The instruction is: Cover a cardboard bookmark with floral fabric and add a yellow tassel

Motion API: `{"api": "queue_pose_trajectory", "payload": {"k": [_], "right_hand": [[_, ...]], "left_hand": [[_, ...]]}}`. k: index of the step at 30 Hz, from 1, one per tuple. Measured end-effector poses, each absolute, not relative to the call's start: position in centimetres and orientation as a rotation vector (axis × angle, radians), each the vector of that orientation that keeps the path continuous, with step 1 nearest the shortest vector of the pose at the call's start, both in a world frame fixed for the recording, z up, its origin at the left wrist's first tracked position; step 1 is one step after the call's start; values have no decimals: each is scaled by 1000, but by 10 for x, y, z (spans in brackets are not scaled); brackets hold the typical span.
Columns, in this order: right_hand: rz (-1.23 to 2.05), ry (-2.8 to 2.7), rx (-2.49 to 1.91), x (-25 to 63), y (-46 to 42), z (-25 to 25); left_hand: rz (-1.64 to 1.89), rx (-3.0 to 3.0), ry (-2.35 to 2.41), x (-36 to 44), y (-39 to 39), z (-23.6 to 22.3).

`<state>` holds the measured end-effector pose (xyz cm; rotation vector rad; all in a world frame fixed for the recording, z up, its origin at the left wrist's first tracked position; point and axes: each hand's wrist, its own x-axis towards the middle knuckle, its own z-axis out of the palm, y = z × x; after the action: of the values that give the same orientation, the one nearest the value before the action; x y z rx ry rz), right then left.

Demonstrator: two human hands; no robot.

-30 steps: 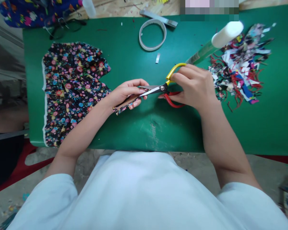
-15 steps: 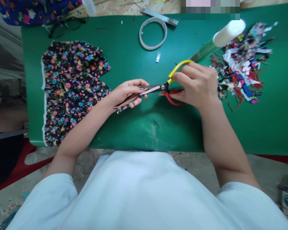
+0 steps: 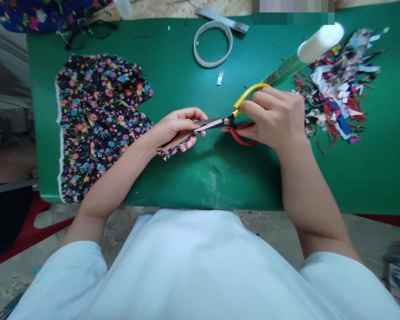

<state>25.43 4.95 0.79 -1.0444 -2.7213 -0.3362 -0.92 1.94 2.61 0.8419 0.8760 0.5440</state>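
My right hand [image 3: 273,113] grips a pair of scissors [image 3: 227,121] with one yellow and one red handle loop, its fingers through the loops. The blades are slightly parted and point left. Between the thumb and fingers of my left hand [image 3: 182,124] is a small strip of floral fabric [image 3: 176,144], dark with a tan part showing. The blade tips reach the strip at my left fingertips, which partly hide them. A larger piece of black floral fabric [image 3: 96,115] with a white edge lies left of my left hand.
Beyond my hands lie a roll of tape [image 3: 196,44], a grey metal strip [image 3: 223,20] and a small pale scrap [image 3: 220,78] on the green table [image 3: 186,178]. A white-capped green tube [image 3: 290,66] and a heap of fabric scraps [image 3: 343,93] sit right. Glasses [image 3: 86,33] rest at the back left.
Both hands keep almost the same place and hold. The strip's lower end has tilted slightly downward in my left hand. The whole view has shifted a little.
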Motion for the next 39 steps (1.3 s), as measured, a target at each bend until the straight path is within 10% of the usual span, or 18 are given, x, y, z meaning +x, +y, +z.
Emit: {"api": "queue_pose_trajectory", "payload": {"k": [31, 39], "right_hand": [[406, -2298, -1612, 222, 36, 6], [343, -2316, -1655, 216, 42, 1]], "left_hand": [[594, 2297, 1429, -6, 11, -6], [378, 2359, 610, 106, -61, 55]]}}
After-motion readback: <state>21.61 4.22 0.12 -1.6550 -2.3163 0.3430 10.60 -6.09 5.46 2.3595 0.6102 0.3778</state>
